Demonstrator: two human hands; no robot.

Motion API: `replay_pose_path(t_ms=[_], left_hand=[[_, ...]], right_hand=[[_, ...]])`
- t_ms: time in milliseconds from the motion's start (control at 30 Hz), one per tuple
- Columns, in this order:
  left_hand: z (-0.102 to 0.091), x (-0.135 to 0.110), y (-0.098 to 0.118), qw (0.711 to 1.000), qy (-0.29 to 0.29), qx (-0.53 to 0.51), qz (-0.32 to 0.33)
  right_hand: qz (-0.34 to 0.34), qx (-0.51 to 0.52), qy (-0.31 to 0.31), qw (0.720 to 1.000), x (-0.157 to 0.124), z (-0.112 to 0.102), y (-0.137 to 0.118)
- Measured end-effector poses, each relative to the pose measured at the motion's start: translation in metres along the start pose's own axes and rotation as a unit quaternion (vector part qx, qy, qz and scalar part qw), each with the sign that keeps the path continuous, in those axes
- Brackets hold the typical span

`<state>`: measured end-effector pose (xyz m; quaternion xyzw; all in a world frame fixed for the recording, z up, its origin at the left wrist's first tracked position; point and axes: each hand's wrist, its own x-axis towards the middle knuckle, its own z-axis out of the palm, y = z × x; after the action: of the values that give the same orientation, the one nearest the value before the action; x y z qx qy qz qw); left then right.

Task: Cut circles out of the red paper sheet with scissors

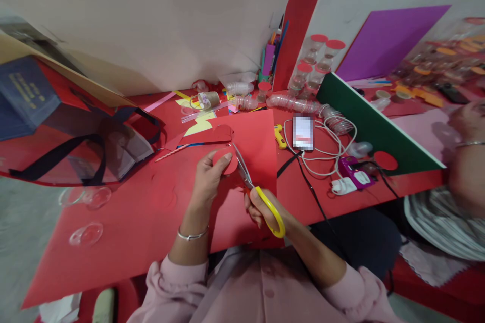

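Observation:
My left hand pinches a round red paper disc between thumb and fingers. In my right hand is a pair of scissors with yellow handles. Its blades stand apart, pointing up and left, right beside the disc's edge. Beneath both hands lies a sheet of red paper on the red tabletop. A cut strip of red paper rests just beyond my left hand. Further discs, hard to make out against the red, lie left of my left wrist.
Clear plastic cups stand at the left, near a large red bag. A phone, coiled white cable, yellow glue gun and purple power adapter lie rightward. A green board separates another person's arm.

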<state>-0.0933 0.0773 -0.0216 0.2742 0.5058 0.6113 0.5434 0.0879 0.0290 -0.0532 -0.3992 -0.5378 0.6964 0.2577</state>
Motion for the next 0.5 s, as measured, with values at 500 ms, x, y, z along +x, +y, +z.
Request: replay_pose_path(t_ms=[500], left_hand=[[-0.0019, 0.0017, -0.0008, 1.0, 0.002, -0.001, -0.003]], right_hand=[[0.008, 0.001, -0.011, 1.0, -0.0006, -0.0061, 0.0016]])
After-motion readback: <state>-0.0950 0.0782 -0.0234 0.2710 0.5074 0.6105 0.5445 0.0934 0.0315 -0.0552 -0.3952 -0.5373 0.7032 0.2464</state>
